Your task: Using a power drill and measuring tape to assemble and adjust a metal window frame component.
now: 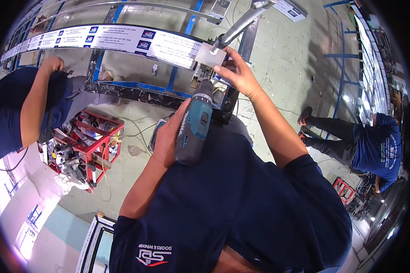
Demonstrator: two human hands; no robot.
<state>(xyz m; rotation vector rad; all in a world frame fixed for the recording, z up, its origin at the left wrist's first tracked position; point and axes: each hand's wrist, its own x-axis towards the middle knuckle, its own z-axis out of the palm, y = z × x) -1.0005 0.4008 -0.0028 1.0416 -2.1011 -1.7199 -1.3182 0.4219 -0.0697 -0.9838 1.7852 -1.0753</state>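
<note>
My left hand (169, 136) is closed around a teal and black cordless drill (197, 120). The drill's chuck points away from me, toward the end of a long metal profile covered in printed white film (123, 41). Over that end lies a pale square plate (209, 55). My right hand (241, 77) has its thumb and forefinger at the plate's right edge; its other fingers are partly hidden. A ribbed silver flexible hose (243, 23) with a black end comes down to the plate. Small metal parts (200, 73) sit between plate and chuck.
A blue and black steel frame stand (136, 86) supports the profile. At left, a co-worker's arm (36, 100) is close to the stand, above a red tool cart (93, 145). Another person (373, 145) is at far right. Cables (134, 132) trail near the cart.
</note>
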